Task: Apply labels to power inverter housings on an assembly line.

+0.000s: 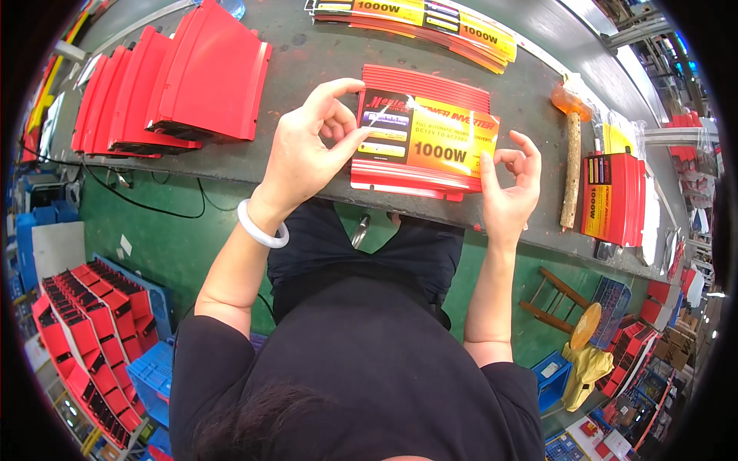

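Glossy Yellow-and-Black Printed Sheet (442, 138) Lies Over Ribbed Red Metal Casing (427, 79), My Fingers at Both Ends

Seated at a dark, scuffed counter (307, 54), I have both arms stretched forward, the casing between my hands with the sheet across its upper face. My left hand (300, 157), worn with a smooth white bangle (265, 234) at the wrist, stands at the sheet's left edge, forefinger and thumb spread wide apart and no clear pinch between them. My right hand (510, 188) is at the opposite edge, its thumb against the sheet and its forefinger raised clear, the fingers half curled and gripping nothing that I can make out.

The sheet's far right corner appears to jut past the casing's side. Pressed down there, I judge, it could end up crooked; an uneven pull from my two thumbs could crease it or trap air over the ribs. Whether its underside is sticky, I cannot tell. The casing itself sits close along the counter's near edge, so a careless tug toward my lap could tip it off.

To my left, a leaning row of plain red metal casings (211, 77) crowds the counter, well apart from my fingers. Beyond the work lies a pile of matching yellow printed sheets (430, 23). At right, a rough wooden stick with an orange head (571, 169) rests near another labelled red casing (626, 196), where a wide swing of my right elbow could knock it.
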`<state>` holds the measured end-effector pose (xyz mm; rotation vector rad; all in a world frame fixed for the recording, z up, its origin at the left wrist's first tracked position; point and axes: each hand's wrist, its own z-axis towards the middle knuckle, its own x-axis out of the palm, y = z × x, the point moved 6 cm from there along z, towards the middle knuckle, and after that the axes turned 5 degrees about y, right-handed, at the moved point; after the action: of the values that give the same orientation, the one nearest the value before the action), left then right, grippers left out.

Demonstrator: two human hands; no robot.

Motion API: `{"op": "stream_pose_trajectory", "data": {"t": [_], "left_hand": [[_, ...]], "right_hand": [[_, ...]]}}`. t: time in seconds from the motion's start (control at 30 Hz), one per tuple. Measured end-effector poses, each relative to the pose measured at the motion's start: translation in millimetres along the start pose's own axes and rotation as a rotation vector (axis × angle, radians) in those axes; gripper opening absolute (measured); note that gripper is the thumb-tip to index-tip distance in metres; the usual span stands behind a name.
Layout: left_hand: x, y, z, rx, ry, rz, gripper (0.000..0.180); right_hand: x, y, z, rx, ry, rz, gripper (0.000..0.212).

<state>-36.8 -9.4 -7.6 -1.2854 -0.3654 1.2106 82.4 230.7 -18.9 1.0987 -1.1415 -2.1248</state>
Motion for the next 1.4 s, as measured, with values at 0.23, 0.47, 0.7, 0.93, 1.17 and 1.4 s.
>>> {"op": "stream_pose_trajectory", "data": {"t": [0.23, 0.47, 0.7, 0.93, 1.17, 1.4], "left_hand": [[0.1, -0.6, 0.6, -0.001, 0.000, 0.003, 0.046], [1.1, -7.4, 0.3, 0.031, -0.005, 0.054, 0.045], [2.7, -8.4, -0.8, 0.057, 0.020, 0.158, 0.049], [5.9, -16.6, -0.1, 0.127, 0.013, 0.288, 0.050], [3.2, -34.8, 2.4, 0.041, -0.017, 0.567, 0.061], [59.3, -44.0, -11.2, 0.208, 0.429, 0.786, 0.060]], "right_hand": [[0.5, 4.8, -0.7, -0.020, -0.007, -0.042, 0.045], [-0.5, 4.5, -2.3, -0.088, -0.028, -0.128, 0.046], [-0.9, 8.2, -2.8, -0.145, -0.046, -0.307, 0.050], [0.9, 24.1, -1.0, -0.196, -0.042, -0.476, 0.049], [-5.4, 32.5, -1.3, -0.184, -0.135, -0.632, 0.045], [48.4, 59.9, -12.8, -0.416, 0.169, -0.384, 0.049]]}}
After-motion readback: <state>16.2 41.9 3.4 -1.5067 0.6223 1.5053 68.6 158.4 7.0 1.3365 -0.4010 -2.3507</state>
